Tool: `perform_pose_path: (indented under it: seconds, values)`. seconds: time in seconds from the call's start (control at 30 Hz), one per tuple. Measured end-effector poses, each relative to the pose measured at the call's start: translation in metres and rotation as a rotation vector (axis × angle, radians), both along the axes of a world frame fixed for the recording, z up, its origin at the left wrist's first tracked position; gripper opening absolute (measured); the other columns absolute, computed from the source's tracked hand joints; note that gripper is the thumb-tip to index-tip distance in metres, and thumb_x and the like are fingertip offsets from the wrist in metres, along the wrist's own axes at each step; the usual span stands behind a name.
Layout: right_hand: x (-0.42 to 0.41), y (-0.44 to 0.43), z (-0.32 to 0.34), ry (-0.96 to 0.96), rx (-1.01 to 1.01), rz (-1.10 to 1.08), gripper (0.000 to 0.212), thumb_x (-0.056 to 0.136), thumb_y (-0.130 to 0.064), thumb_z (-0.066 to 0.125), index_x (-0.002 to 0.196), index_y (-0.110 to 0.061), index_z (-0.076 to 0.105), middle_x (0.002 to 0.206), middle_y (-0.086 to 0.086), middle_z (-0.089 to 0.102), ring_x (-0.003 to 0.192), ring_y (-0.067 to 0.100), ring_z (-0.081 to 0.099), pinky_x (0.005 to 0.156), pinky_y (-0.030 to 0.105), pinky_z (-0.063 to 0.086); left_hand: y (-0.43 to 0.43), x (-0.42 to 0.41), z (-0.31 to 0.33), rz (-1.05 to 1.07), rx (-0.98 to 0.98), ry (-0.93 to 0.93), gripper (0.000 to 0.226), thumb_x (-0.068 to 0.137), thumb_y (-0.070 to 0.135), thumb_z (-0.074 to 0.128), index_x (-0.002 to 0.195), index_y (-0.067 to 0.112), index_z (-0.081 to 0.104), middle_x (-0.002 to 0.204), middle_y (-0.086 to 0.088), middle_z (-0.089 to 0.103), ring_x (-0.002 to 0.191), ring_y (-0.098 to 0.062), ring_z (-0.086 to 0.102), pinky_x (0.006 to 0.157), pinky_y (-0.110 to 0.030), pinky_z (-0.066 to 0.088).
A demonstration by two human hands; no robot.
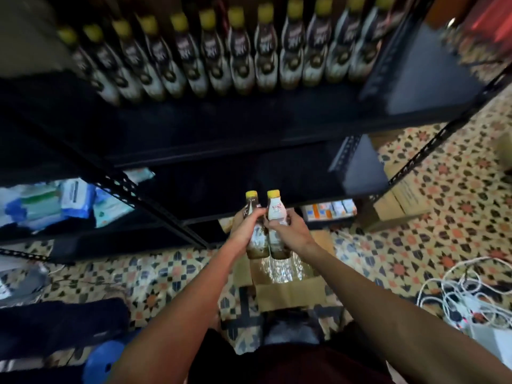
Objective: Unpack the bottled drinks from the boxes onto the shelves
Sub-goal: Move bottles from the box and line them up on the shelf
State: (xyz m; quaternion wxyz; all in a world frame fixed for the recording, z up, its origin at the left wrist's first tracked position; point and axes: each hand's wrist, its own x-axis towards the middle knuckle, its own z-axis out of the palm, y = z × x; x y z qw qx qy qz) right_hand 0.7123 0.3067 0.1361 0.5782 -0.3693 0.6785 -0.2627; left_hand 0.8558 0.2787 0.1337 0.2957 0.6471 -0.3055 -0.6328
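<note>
My left hand [247,226] grips one yellow-capped bottle [252,202] of dark drink around its middle. Beside it, my right hand [291,228] grips a second yellow-capped bottle [274,207] with a white label. Both bottles are upright and touching, held above an open cardboard box [288,293] on the floor that has crinkled clear wrap inside. A row of several matching bottles [238,54] stands on the upper shelf [221,120] of the black metal rack. The shelf [291,184] just behind the held bottles is dark and looks bare.
Packets in blue and white lie on a low shelf [63,200] at the left. More cardboard boxes [399,200] sit on the patterned floor at the right. White cables and a power strip [465,297] lie at the lower right. A blue round object [104,361] is at the bottom left.
</note>
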Motion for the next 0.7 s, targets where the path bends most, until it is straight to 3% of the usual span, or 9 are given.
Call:
perform_pose_path:
  seconds: [0.1, 0.4, 0.5, 0.6, 0.7]
  values:
    - [-0.001, -0.023, 0.03, 0.038, -0.101, 0.022, 0.035, 0.074, -0.043, 0.079, 0.1, -0.031, 0.06, 0.099, -0.004, 0.072, 0.092, 0.015, 0.069, 0.087, 0.04, 0.056, -0.017, 0.001, 0.042, 0.014, -0.14, 0.016, 0.014, 0.083, 0.027, 0.072, 0.093, 0.018, 0.071, 0.091, -0.01, 0.076, 0.087, -0.029, 0.073, 0.09, -0.052, 0.056]
    - [0.0, -0.087, 0.114, -0.052, -0.326, 0.029, 0.038, 0.072, -0.04, 0.082, 0.104, -0.029, 0.065, 0.102, -0.004, 0.075, 0.094, 0.014, 0.073, 0.092, 0.045, 0.058, -0.073, 0.006, 0.129, 0.035, -0.402, 0.048, 0.014, 0.084, 0.023, 0.072, 0.095, 0.015, 0.069, 0.098, -0.015, 0.074, 0.093, -0.03, 0.072, 0.091, -0.051, 0.056]
    - [0.001, -0.107, 0.138, -0.06, -0.4, 0.026, 0.046, 0.065, -0.045, 0.081, 0.105, -0.029, 0.066, 0.101, -0.004, 0.076, 0.095, 0.013, 0.073, 0.093, 0.045, 0.058, -0.092, 0.007, 0.154, 0.032, -0.503, 0.029, 0.011, 0.087, 0.022, 0.071, 0.095, 0.015, 0.068, 0.095, -0.012, 0.074, 0.09, -0.024, 0.071, 0.084, -0.042, 0.058]
    - [0.001, -0.126, 0.157, -0.066, -0.46, 0.016, 0.051, 0.061, -0.049, 0.08, 0.106, -0.029, 0.066, 0.101, -0.004, 0.076, 0.095, 0.013, 0.073, 0.093, 0.045, 0.058, -0.11, 0.005, 0.176, 0.024, -0.615, -0.022, 0.011, 0.089, 0.023, 0.071, 0.099, 0.021, 0.069, 0.09, 0.003, 0.075, 0.087, -0.012, 0.071, 0.073, -0.023, 0.057]
    - [-0.003, -0.144, 0.169, -0.022, -0.529, -0.002, 0.048, 0.065, -0.046, 0.081, 0.107, -0.029, 0.066, 0.101, -0.005, 0.075, 0.094, 0.012, 0.072, 0.092, 0.044, 0.058, -0.128, 0.004, 0.188, 0.006, -0.693, -0.055, 0.019, 0.087, 0.029, 0.075, 0.105, 0.026, 0.07, 0.096, 0.009, 0.076, 0.093, -0.007, 0.071, 0.079, -0.022, 0.056]
